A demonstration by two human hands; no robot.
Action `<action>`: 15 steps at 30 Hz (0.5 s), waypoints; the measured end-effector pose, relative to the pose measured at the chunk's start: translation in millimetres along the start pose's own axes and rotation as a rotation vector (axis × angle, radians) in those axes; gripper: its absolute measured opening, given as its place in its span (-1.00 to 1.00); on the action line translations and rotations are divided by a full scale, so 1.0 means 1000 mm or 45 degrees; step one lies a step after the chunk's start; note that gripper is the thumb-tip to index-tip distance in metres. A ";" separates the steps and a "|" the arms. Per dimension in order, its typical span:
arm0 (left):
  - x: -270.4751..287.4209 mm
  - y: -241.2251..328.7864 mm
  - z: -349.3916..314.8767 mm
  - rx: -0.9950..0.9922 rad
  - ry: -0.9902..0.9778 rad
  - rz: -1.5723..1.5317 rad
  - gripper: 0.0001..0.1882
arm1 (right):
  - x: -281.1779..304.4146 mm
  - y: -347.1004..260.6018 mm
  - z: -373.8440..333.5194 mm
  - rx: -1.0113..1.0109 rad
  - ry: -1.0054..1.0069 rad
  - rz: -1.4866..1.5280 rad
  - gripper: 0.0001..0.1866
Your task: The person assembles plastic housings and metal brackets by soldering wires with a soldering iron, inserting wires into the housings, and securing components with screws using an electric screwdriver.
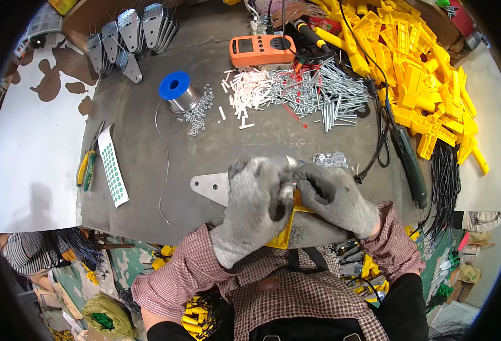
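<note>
My left hand [253,199], in a grey work glove, curls around a small silvery part [286,192] whose kind I cannot make out. A white-tipped piece [291,162] shows at its fingertips. Close beside it, my right hand [338,196], gloved too, pinches at the silvery part; whatever its fingertips hold is hidden. Below both hands a yellow plastic housing [283,236] lies at the table's near edge, partly covered by the left hand. A flat metal plate with holes [209,186] sticks out from under my left hand.
A solder spool [183,94] stands beside scattered nuts [196,116]. Behind my hands lie white sleeves [247,91], screws [330,94] and an orange multimeter [262,50]. Yellow housings [415,74] heap at right, near a soldering iron [407,159]. Pliers [87,165] and a sticker sheet [113,167] are left.
</note>
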State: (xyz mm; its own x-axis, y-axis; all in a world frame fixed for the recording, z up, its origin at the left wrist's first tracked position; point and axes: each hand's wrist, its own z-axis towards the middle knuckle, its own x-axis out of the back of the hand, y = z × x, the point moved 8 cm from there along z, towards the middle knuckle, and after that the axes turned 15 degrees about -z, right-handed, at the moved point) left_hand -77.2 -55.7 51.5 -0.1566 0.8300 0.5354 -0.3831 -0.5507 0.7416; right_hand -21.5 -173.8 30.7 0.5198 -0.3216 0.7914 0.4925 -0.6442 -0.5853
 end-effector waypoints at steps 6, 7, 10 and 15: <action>-0.001 -0.022 0.004 0.225 0.041 -0.535 -0.58 | 0.018 -0.021 -0.016 0.485 0.387 -0.513 -0.83; 0.002 -0.021 0.003 0.229 0.046 -0.530 -0.58 | 0.019 -0.017 -0.011 0.419 0.274 -0.297 -0.80; 0.009 -0.004 -0.001 0.030 -0.019 -0.217 -0.67 | -0.002 0.006 0.005 0.087 -0.104 0.105 -0.74; 0.046 0.006 -0.018 0.092 -0.156 0.210 -0.60 | -0.004 0.031 0.012 0.060 -0.128 0.531 -0.74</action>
State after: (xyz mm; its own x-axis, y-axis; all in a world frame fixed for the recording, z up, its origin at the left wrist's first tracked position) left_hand -102.8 -19.3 73.7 -0.0980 0.7134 0.6939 -0.2942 -0.6868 0.6646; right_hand 0.1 -184.3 6.9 0.7453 -0.4773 0.4654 0.2558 -0.4400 -0.8608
